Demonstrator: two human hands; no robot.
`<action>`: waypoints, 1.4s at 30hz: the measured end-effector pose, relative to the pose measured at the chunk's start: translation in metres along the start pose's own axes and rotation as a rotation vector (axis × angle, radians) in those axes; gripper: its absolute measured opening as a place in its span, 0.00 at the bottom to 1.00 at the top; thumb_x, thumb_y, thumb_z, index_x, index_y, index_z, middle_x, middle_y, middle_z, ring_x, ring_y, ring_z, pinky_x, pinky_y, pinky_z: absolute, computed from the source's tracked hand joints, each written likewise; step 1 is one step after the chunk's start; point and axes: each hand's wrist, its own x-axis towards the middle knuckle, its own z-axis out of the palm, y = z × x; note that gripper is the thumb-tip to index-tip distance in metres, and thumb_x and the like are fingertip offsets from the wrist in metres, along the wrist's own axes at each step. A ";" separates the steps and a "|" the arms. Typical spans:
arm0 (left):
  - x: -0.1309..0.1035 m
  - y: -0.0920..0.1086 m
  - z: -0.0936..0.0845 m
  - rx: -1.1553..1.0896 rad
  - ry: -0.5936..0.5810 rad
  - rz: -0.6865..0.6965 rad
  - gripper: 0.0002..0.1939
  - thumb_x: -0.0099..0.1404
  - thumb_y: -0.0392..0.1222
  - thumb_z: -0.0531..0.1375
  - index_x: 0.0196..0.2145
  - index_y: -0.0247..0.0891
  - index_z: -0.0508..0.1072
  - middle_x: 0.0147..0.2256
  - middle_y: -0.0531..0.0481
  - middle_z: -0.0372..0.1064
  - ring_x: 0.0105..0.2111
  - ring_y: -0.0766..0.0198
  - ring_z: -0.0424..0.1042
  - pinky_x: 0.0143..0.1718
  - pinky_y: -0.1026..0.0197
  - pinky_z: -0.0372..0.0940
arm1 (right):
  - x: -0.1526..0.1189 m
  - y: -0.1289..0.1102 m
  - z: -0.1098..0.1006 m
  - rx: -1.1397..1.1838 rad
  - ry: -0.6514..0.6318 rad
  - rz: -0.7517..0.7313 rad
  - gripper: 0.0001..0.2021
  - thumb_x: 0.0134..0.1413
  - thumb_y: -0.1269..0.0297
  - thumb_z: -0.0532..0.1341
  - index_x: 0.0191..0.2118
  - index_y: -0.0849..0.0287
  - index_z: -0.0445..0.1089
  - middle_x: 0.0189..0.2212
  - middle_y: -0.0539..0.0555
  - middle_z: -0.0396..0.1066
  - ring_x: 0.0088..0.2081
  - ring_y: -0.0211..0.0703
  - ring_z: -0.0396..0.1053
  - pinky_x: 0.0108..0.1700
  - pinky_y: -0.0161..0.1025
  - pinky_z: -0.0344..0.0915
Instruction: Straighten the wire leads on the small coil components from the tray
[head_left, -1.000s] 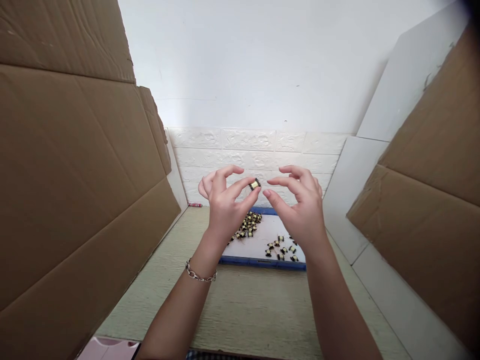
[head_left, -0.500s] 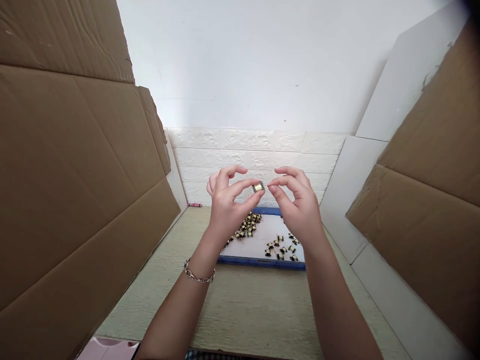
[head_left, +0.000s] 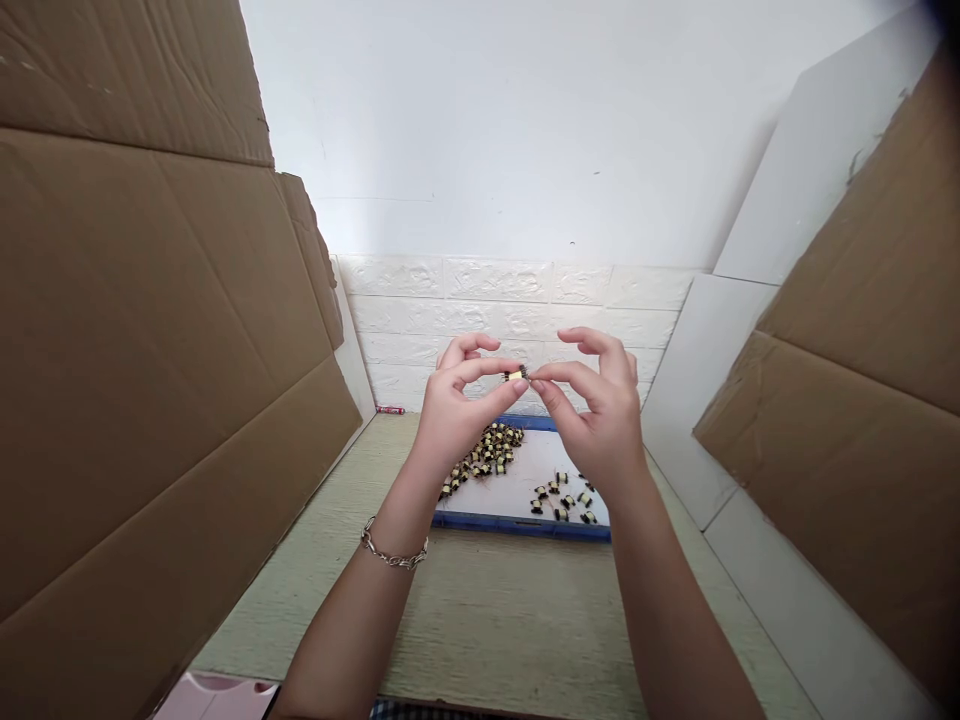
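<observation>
My left hand (head_left: 465,405) pinches a small transformer (head_left: 515,375) between thumb and index finger, raised above the tray. The part has a yellow wrapped middle and black ends with fine pins. My right hand (head_left: 596,400) is closed in a pinch at the transformer's right end, thumb and index fingertips against or very near its pins. Whatever lies between those fingertips is too small to make out. Below, a blue-rimmed tray (head_left: 517,525) with a white bottom holds a heap of similar transformers (head_left: 484,455) on the left, trailing thin copper-coloured wires, and several looser ones (head_left: 562,495) on the right.
Cardboard sheets (head_left: 150,350) stand along the left, with more cardboard (head_left: 847,350) and white panels (head_left: 697,400) on the right. A white brick-patterned wall (head_left: 495,280) closes the back. A red tube-like item (head_left: 390,409) lies at the table's (head_left: 517,610) far left; something pink (head_left: 217,697) is at lower left.
My right fingertips have moved left, closing the small gap to the transformer. My left hand has turned the transformer slightly, so its pins now point more upward.
</observation>
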 end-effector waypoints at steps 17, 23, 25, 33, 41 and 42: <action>-0.006 0.001 0.017 -1.104 -0.105 -0.732 0.03 0.53 0.39 0.64 0.26 0.38 0.73 0.30 0.56 0.70 0.33 0.72 0.65 0.36 0.65 0.57 | -0.006 -0.006 0.021 -0.425 0.401 -0.278 0.03 0.48 0.68 0.61 0.26 0.54 0.68 0.43 0.52 0.65 0.42 0.42 0.63 0.55 0.50 0.44; -0.008 0.006 0.019 -1.281 -0.163 -0.833 0.05 0.55 0.39 0.62 0.25 0.36 0.71 0.27 0.55 0.70 0.32 0.71 0.68 0.32 0.66 0.58 | -0.006 -0.006 0.023 -0.489 0.485 -0.300 0.04 0.48 0.66 0.60 0.25 0.54 0.68 0.41 0.51 0.67 0.41 0.42 0.63 0.55 0.50 0.44; -0.008 0.009 0.018 -1.292 -0.165 -0.844 0.05 0.55 0.39 0.62 0.25 0.35 0.70 0.26 0.55 0.70 0.32 0.71 0.68 0.32 0.66 0.58 | -0.006 -0.006 0.023 -0.496 0.496 -0.307 0.04 0.48 0.66 0.60 0.25 0.54 0.68 0.41 0.51 0.66 0.42 0.42 0.62 0.55 0.49 0.44; -0.005 0.010 0.017 -1.183 -0.057 -0.857 0.05 0.53 0.41 0.63 0.27 0.38 0.72 0.30 0.56 0.70 0.32 0.71 0.67 0.35 0.64 0.60 | -0.007 -0.006 0.021 -0.503 0.516 -0.304 0.05 0.48 0.65 0.60 0.24 0.54 0.67 0.41 0.51 0.67 0.41 0.43 0.64 0.55 0.53 0.45; -0.001 0.000 0.011 -0.115 0.205 -0.061 0.07 0.50 0.42 0.65 0.30 0.43 0.76 0.43 0.51 0.64 0.47 0.61 0.61 0.49 0.57 0.55 | -0.001 -0.003 0.007 -0.166 0.327 0.017 0.05 0.51 0.64 0.58 0.29 0.53 0.71 0.44 0.54 0.65 0.46 0.51 0.64 0.49 0.56 0.54; -0.001 0.000 0.009 0.026 0.210 0.046 0.06 0.51 0.42 0.65 0.31 0.44 0.76 0.42 0.51 0.63 0.47 0.61 0.61 0.50 0.56 0.54 | 0.000 0.000 0.006 -0.112 0.279 0.067 0.06 0.53 0.63 0.57 0.31 0.53 0.71 0.46 0.54 0.64 0.48 0.51 0.62 0.50 0.55 0.54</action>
